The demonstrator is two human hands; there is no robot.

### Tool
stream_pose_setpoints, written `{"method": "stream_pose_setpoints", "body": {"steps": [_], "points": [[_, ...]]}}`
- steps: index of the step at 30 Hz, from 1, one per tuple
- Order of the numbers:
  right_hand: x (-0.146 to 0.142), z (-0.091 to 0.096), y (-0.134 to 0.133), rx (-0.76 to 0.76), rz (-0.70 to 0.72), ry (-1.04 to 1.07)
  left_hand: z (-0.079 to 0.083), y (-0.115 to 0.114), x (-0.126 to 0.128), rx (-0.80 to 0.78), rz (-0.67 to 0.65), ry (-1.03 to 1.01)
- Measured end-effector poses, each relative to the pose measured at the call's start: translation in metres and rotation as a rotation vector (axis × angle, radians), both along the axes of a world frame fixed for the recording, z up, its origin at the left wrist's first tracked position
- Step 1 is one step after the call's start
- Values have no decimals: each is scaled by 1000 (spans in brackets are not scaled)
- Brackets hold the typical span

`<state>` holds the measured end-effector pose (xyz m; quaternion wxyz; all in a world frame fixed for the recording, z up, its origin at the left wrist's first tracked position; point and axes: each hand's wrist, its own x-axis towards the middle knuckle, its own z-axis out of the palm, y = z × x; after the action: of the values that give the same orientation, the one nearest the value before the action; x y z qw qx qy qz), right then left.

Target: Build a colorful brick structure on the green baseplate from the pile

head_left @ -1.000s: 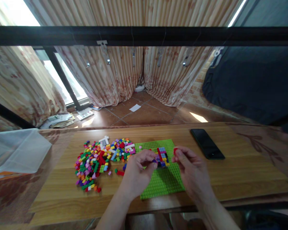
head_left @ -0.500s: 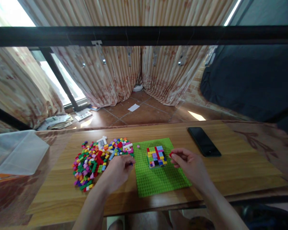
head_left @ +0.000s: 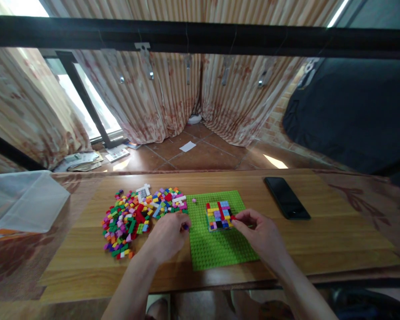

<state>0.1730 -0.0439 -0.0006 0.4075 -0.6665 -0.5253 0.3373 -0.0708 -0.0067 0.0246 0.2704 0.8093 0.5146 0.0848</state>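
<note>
L hand [head_left: 168, 235] pinches 1 purple brick [head_left: 186, 226]; R hand [head_left: 262, 232] pinches red brick [head_left: 233, 218] at block [head_left: 218, 214] edge.

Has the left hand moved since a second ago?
Yes. The left hand has shifted left, off the green baseplate, toward the loose brick pile.

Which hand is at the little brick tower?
The right hand, pinching a red brick against the tower; the left hand holds a purple brick beside the green board.
</note>
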Motion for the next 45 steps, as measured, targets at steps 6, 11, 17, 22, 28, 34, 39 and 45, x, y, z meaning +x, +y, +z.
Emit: {"method": "stream_pose_setpoints", "body": {"steps": [6, 11, 17, 22, 28, 34, 39, 45], "points": [[0, -2, -1, -8, 8, -48, 4, 0, 1, -40, 10, 47], [-2, 0, -2, -18, -9, -8, 3, 0, 1, -34, 0, 56], [-3, 1, -1, -9, -24, 31, 7, 0, 3, -45, 9, 83], [-5, 0, -3, -5, -7, -27, 9, -1, 4, -61, 6, 85], [-4, 2, -4, 38, 91, -140, 5, 0, 3, -60, 15, 76], [-3, 6, -4, 70, 126, -185, 0, 0, 1, -60, 18, 61], [-4, 5, -1, 89, 114, -166, 0, 1, 1, -55, 13, 53], [-4, 1, 2, 81, 100, -82, 4, 1, 2, -60, 17, 77]]}}
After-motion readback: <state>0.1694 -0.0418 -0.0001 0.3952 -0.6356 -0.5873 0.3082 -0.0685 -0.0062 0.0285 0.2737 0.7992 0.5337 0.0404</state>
